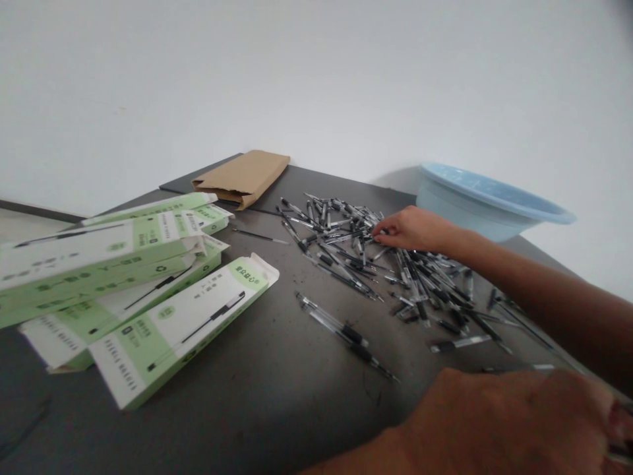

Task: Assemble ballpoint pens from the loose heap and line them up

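Observation:
My right hand (pixel 413 227) reaches in from the right side to the far part of a heap of clear pens with black grips (pixel 346 264). Its thumb and fingers are pinched together on a pen (pixel 386 231) at the heap, which they partly hide. My left hand (pixel 509 419) is close to the camera at the bottom right, back of the hand up. Its fingers curl at the frame's edge around something thin and dark, mostly cut off. Two pens lie side by side (pixel 341 333) apart from the heap, in front of it.
Several green and white pen boxes (pixel 198 316) are stacked loosely at the left, some with open ends. Behind them lies a flat brown cardboard box (pixel 247 173). A light blue basin (pixel 465 208) stands at the back right by the white wall. A single thin refill (pixel 262 236) lies on the dark table (pixel 237 422).

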Demonstrator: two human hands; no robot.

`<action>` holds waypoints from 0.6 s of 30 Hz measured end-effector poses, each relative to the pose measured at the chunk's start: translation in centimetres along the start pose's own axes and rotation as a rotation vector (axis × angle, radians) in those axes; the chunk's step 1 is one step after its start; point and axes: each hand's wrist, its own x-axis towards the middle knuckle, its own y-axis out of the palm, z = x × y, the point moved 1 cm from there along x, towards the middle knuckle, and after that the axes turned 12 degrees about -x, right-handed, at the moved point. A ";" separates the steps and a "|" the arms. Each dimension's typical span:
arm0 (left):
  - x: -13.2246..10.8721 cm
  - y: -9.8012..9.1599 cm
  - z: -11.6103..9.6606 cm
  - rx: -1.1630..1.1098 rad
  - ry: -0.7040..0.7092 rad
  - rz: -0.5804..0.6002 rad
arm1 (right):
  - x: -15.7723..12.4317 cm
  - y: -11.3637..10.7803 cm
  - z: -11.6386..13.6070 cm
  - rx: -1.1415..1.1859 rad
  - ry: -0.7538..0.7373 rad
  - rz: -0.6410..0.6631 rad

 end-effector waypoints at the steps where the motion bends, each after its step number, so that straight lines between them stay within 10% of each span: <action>1: -0.2 -0.2 -0.2 -0.007 0.021 -0.015 | -0.7 -0.5 0.3 0.036 0.030 -0.038; 11: -0.4 -0.3 0.1 0.097 0.120 -0.049 | -14.4 -4.3 2.2 1.081 0.290 -0.345; 18: 0.1 -0.2 0.5 0.114 0.053 -0.013 | -22.6 -3.8 1.7 1.265 0.145 -0.533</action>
